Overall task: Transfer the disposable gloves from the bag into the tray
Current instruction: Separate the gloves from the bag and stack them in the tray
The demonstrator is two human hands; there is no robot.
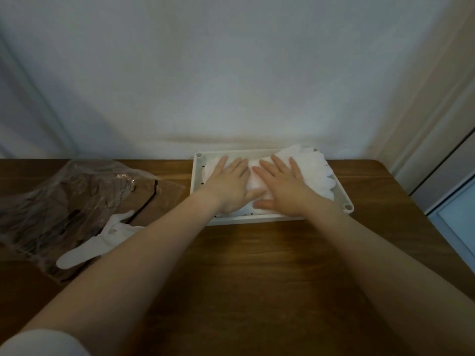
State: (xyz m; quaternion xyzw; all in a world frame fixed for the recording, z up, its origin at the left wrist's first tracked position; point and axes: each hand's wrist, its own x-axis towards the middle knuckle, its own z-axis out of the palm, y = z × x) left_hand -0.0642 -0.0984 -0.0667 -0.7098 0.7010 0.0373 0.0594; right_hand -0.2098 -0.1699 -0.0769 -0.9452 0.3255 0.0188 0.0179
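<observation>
A white tray point(198, 173) stands on the wooden table against the wall. Inside it lies a stack of white disposable gloves point(312, 167), their finger ends fanned out toward the tray's right side. My left hand point(232, 182) and my right hand point(281, 182) both lie flat on the stack with fingers straight, pressing it down side by side. At the left, a crumpled clear plastic bag point(66, 196) rests on the table. One loose white glove point(100, 241) lies on the bag's near edge, partly hidden by my left forearm.
The wooden table point(257, 278) stretches toward me in front of the tray. A pale wall rises directly behind the table. At the right, past the table edge, stands a light door or cabinet panel point(452, 191).
</observation>
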